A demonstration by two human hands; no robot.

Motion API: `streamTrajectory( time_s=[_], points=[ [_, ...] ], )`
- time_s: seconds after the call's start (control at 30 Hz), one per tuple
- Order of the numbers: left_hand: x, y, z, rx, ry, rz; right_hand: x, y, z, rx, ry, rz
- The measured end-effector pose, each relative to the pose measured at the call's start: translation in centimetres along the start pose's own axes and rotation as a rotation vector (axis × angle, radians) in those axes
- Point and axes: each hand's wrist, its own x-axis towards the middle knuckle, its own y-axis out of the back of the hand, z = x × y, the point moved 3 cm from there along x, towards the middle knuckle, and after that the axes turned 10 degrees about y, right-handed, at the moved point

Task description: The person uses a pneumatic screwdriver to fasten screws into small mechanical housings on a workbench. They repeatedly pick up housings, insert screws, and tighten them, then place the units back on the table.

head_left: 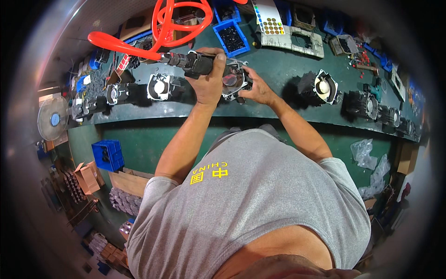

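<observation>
Fingers of the left hand are curled closed around a black air tool, with the thumb along its near side. From the tool's left end, a metal fitting leads to a red hose, which loops upward above the bench. Fingers of the right hand are parted, forefinger above and thumb below, and grip the right side of the open motor housing. That housing sits on the green bench between the two hands, in front of the person, just beside the tool; whether tool and housing touch cannot be made out.

Along the bench to the left stand a pale-faced housing and another housing; well apart to the right is a black finned housing, with a further finned unit beyond it. Behind the hands lies a blue bin of small dark parts, and a fan stands at the far left
</observation>
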Motion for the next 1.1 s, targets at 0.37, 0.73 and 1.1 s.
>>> streamTrajectory(
  time_s=[0.37,0.73,1.1],
  points=[
    [-0.4,0.1,-0.9,0.064,0.018,0.000,-0.1,-0.2,0.1,0.122,-0.015,0.023],
    [-0.3,-0.1,-0.9,0.102,0.052,-0.015,-0.1,0.2,-0.3,0.010,0.001,0.022],
    [1.6,-3.7,-1.5,0.138,0.335,-0.623,0.1,0.5,-1.6,-0.054,0.004,0.003]
  ],
)
